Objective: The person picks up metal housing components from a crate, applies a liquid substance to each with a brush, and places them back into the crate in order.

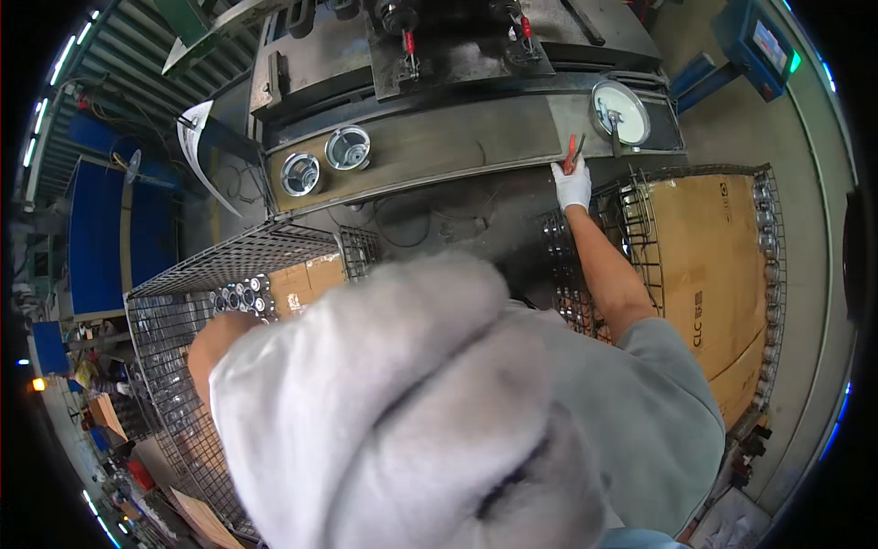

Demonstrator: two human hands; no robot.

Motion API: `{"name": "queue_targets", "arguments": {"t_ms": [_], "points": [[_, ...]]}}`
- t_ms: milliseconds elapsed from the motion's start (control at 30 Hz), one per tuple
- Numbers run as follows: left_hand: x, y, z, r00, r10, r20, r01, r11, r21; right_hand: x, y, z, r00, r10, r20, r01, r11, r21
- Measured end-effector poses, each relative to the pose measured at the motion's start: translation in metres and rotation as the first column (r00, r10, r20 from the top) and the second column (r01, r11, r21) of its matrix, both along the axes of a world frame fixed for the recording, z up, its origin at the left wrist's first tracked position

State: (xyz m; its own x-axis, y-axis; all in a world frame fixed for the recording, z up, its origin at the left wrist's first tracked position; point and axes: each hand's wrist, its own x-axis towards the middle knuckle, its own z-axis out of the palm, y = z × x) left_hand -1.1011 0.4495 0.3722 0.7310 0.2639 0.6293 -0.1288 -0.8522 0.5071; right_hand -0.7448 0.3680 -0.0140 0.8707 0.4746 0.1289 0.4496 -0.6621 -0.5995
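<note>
In the head view, blurred pale fabric (393, 393) fills the near middle. The left forearm (218, 339) reaches toward the left wire basket (165, 366); its hand is hidden, so I cannot tell its grip. Farther off, the gloved right hand (573, 187) appears closed around a red-handled tool (572, 160) at the near edge of the bench (457, 137), right of centre. A secure hold there seems best, with the tool clear of the white-filled pan (631, 112) just beyond and well away from two metal cups (300, 174) at far left.
</note>
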Motion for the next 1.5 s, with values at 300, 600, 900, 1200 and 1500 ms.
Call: {"name": "queue_targets", "arguments": {"t_ms": [300,600,900,1200,1500], "points": [[0.063,-0.075,0.026,0.949,0.287,-0.129,-0.286,0.958,0.026,0.012,-0.016,0.052,0.957,-0.016,-0.290,0.136,0.906,0.400],[0.103,-0.034,-0.013,0.941,-0.339,0.021,0.327,0.921,0.213,0.008,-0.039,0.081,0.950,0.287,-0.120,-0.153,0.767,0.623],[0.103,-0.085,-0.014,0.516,-0.643,0.566,0.854,0.330,-0.403,-0.059,-0.018,0.173,0.737,0.583,-0.343,-0.315,0.744,0.589],[0.103,-0.076,0.004,0.888,-0.273,-0.371,0.028,0.835,-0.549,-0.051,-0.021,0.143,0.773,0.477,-0.418,-0.218,0.819,0.531],[0.130,-0.014,-0.022,0.999,-0.014,-0.047,-0.030,0.590,-0.806,-0.055,-0.023,0.163,0.856,0.348,-0.382,-0.092,0.830,0.550]]}}
